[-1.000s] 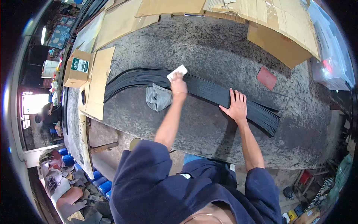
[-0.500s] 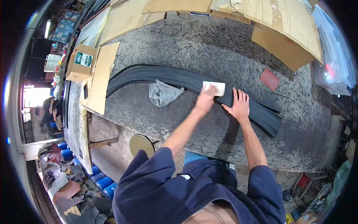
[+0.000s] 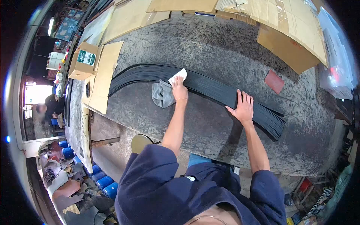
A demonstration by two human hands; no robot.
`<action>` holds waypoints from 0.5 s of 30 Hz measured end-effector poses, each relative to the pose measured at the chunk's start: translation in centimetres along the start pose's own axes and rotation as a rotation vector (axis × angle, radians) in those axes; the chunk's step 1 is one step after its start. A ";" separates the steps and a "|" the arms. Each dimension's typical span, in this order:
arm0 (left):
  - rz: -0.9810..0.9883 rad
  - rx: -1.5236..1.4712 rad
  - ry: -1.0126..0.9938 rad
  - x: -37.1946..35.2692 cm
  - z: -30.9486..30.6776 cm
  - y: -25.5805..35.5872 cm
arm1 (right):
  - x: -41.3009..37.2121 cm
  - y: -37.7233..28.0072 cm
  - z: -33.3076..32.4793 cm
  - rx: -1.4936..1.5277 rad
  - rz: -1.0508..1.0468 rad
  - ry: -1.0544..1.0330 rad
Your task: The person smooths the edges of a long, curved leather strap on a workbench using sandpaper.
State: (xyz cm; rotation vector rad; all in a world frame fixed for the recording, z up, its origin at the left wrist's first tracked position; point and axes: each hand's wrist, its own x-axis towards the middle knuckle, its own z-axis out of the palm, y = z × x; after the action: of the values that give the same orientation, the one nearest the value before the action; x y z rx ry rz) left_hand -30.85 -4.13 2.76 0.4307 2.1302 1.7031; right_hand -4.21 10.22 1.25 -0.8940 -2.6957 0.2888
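there, left hand (image 3: 179, 90) on one pad (image 3: 177, 76), right hand (image 3: 243, 109) on one strip stack (image 3: 213, 89)

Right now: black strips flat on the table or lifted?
Flat. The black strips lie fanned along the table; right hand presses them, left hand holds a white pad on them.

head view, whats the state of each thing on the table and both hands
black strips: stacked flat, fanned out in a long curve
white pad: gripped, pressed on the strips
left hand: closed on the white pad
right hand: open, flat on the strips
grey rag: crumpled, by the strips
small box: closed, upright
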 end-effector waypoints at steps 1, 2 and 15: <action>0.168 0.376 0.052 -0.4 1.0 -2.1 | 0.1 0.1 0.0 -0.005 -0.007 0.009; 0.337 0.758 0.105 -1.0 2.0 -3.3 | 0.2 -0.1 0.0 -0.003 -0.013 0.020; 0.849 0.843 -0.211 -4.9 1.8 -4.6 | 0.0 -0.2 -0.1 -0.005 -0.005 -0.016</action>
State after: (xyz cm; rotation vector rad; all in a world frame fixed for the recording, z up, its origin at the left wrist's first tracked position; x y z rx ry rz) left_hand -25.67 -5.86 -1.56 1.8545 2.5769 0.8480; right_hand -4.28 10.06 1.35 -0.8895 -2.7141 0.2899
